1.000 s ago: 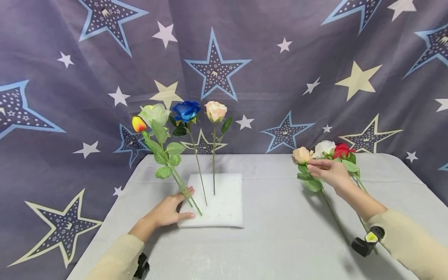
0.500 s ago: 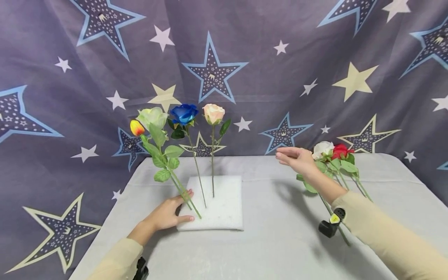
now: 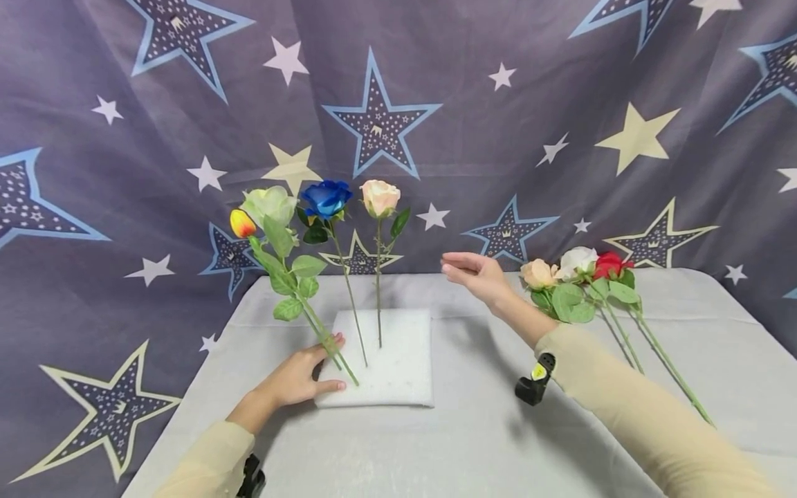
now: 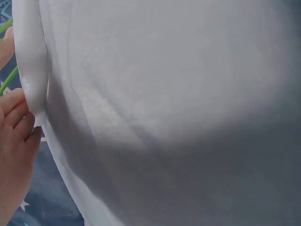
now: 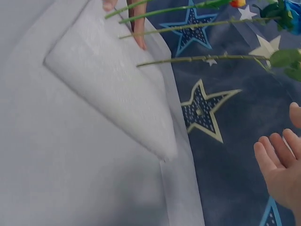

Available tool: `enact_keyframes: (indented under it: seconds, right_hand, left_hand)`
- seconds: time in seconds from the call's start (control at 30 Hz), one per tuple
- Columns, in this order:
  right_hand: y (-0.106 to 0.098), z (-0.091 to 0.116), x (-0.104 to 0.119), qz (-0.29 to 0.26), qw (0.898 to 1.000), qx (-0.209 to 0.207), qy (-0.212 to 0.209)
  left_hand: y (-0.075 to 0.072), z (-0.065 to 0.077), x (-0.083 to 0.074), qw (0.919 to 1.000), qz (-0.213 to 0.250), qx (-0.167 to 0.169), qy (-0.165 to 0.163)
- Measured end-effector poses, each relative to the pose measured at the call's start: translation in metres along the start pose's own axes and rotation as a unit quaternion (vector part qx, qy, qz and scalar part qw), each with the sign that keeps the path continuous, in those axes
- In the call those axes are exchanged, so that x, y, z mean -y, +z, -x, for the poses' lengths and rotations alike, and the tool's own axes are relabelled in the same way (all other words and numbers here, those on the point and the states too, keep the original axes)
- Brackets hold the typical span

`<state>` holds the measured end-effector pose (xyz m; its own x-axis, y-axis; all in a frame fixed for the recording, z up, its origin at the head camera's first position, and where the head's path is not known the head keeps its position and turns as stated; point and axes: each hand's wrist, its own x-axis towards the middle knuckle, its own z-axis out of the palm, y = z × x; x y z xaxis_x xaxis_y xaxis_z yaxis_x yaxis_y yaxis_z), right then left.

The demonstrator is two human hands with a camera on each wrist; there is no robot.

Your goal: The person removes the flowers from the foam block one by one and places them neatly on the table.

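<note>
In the head view, a white foam block (image 3: 398, 377) lies on the table with upright flower stems in it. Those flowers are a blue rose (image 3: 326, 199), a pale pink rose (image 3: 380, 198), a pale green flower (image 3: 270, 205) and a yellow-orange tulip (image 3: 242, 223). My left hand (image 3: 294, 377) rests at the block's left edge, thumb and fingers spread apart. Raised between block and loose flowers, my right hand (image 3: 479, 277) holds nothing; its fingers are nearly straight in the right wrist view (image 5: 282, 165).
At the right of the table (image 3: 473, 443) lie a peach rose (image 3: 539, 274), a white rose (image 3: 577, 263) and a red rose (image 3: 611, 265). My right forearm crosses in front of part of them. A star-patterned cloth (image 3: 473, 138) hangs behind the table.
My right hand has moved left, away from the loose roses toward the foam block, with nothing in it. The peach rose shows again. My left hand has stayed at the block.
</note>
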<state>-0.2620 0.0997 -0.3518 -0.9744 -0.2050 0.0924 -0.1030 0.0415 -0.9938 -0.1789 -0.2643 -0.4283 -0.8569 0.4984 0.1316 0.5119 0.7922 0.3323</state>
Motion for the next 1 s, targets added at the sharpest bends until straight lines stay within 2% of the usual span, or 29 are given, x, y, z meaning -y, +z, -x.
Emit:
enact_keyframes:
  seconds: [0.27, 0.5, 0.7, 1.0]
  right_hand:
    - [0.044, -0.013, -0.006, -0.071, 0.997, 0.001, 0.019]
    - [0.075, -0.018, -0.019, -0.11, 0.993, 0.011, 0.029]
    - [0.091, -0.016, -0.031, -0.17, 0.984, 0.024, 0.04]
    - [0.104, -0.013, -0.04, -0.193, 0.979, 0.05, 0.052]
  left_hand:
    - [-0.003, -0.001, 0.002, 0.9999, -0.008, 0.004, -0.005]
    - [-0.004, -0.002, 0.001, 0.9998, -0.017, 0.009, -0.007]
    - [-0.001, -0.003, -0.001, 0.9996, -0.02, 0.015, -0.013]
    - [0.0, -0.003, -0.002, 0.9994, -0.025, 0.016, -0.017]
